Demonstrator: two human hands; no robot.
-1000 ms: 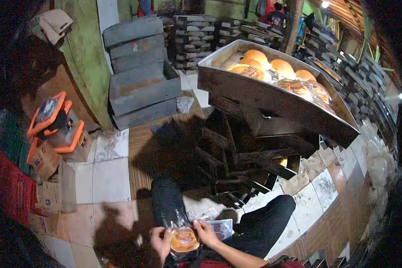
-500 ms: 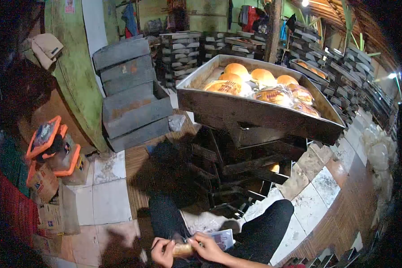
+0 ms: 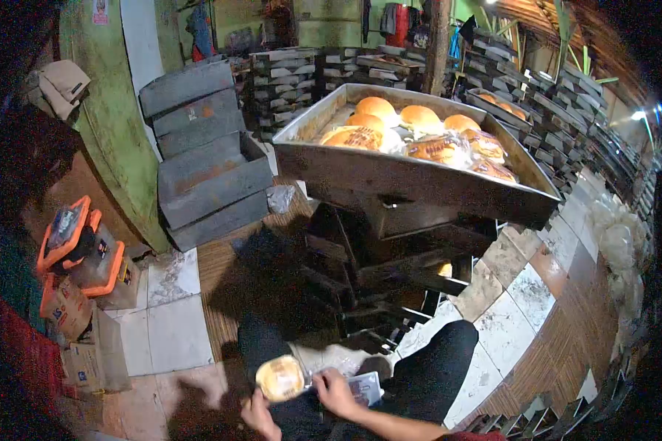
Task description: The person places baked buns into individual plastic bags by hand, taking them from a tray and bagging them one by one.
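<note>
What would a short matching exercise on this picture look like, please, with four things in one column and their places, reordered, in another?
Things:
1. Cap
2. Wrapped bun
3. Large tray
4. Orange-lidded boxes

Places:
A. On top of a dark stack, with several buns inside
B. At the left, near a cardboard box
C. In the left hand, close to the right hand
D. At the upper left, beside a green post

Right pairs: 1-D, 2-C, 3-A, 4-B
</note>
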